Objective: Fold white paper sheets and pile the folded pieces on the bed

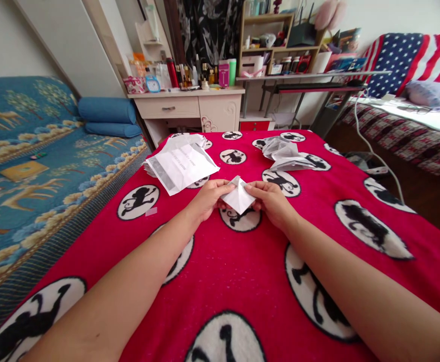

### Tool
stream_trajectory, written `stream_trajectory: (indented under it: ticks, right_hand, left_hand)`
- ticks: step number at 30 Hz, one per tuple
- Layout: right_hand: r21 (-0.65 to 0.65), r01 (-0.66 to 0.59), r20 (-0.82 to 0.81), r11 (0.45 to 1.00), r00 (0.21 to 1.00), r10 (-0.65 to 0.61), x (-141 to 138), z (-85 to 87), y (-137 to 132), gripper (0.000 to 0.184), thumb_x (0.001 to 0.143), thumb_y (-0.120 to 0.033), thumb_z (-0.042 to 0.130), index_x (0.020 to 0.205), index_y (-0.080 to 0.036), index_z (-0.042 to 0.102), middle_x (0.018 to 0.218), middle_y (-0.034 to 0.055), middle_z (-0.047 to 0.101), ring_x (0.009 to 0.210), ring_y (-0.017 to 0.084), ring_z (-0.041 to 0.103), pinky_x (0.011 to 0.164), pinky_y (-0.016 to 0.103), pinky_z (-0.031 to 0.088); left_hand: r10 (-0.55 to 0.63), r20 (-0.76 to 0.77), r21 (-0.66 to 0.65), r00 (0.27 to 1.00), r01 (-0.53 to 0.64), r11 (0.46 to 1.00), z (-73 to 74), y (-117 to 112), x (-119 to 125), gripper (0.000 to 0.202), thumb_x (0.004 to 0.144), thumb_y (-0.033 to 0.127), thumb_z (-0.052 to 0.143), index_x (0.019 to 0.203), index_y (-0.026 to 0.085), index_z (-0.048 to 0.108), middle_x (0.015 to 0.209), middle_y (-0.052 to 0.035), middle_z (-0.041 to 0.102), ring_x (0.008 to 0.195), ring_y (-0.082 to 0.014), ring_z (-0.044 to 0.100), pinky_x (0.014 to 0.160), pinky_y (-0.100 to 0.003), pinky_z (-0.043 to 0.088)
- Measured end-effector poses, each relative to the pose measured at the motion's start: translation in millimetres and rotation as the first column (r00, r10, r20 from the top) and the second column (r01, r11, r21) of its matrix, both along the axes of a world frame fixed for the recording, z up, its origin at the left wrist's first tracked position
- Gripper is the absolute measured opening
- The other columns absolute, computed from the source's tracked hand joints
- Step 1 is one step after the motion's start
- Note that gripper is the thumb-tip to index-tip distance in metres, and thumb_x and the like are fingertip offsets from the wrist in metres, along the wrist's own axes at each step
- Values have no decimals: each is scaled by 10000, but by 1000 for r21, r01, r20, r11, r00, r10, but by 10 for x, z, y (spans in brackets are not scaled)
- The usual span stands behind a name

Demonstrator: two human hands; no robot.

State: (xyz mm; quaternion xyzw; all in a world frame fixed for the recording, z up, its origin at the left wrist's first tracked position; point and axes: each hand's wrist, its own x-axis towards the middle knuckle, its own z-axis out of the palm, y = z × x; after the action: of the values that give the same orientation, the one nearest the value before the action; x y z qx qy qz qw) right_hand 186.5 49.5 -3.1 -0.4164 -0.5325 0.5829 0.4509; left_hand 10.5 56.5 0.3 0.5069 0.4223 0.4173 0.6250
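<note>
Between my two hands is a small folded piece of white paper (239, 197), diamond-shaped with a crease down its middle. My left hand (212, 197) pinches its left corner, thumb on top and fingers underneath. At the right corner, my right hand (270, 198) grips it the same way. The paper is just over the red cloth (220, 271), which has white ovals with black animal figures. Beyond my left hand lies a stack of flat white paper bags (182, 163) with faint print. Past my right hand sits a loose pile of folded white papers (285, 153).
A small pale scrap (151, 211) lies on the cloth at left. A blue patterned sofa (54, 166) runs along the left side. Behind the table stand a white cabinet (184, 106) crowded with bottles and a grey desk (310, 76). A white cable (374, 148) hangs at right.
</note>
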Motion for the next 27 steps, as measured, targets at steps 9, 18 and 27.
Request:
stream_trajectory:
  ticks: [9,18,27]
  right_hand:
    - [327,79,459,942,858,-232,-33,-43,20,225,753,-377,612,710,-156,610,635,18,596,569,122,490,503,239,331]
    - [75,113,129,991,984,-122,-22,-76,18,300,667,-427,694,712,-149,588,621,-6,584,519,93,450,489,232,309]
    - [6,106,70,994,992,-107,-23,-43,1,339,628,-452,743,711,-153,607,602,-15,591,516,91,458,496,232,322]
  left_hand:
    - [113,-367,372,923,34,927,-178,102,-24,201,744,316,630,730,119,667,668,-16,639,611,-124,569,560,-218,421]
    - [173,-371,556,912,69,828,-125,-3,53,521,626,151,736,1115,168,556,1050,-67,645,920,-174,622,814,-291,499]
    - [92,-282,508,955,67,859,-169,5,83,477,674,93,642,1136,157,540,1092,-74,645,941,-179,632,803,-273,506]
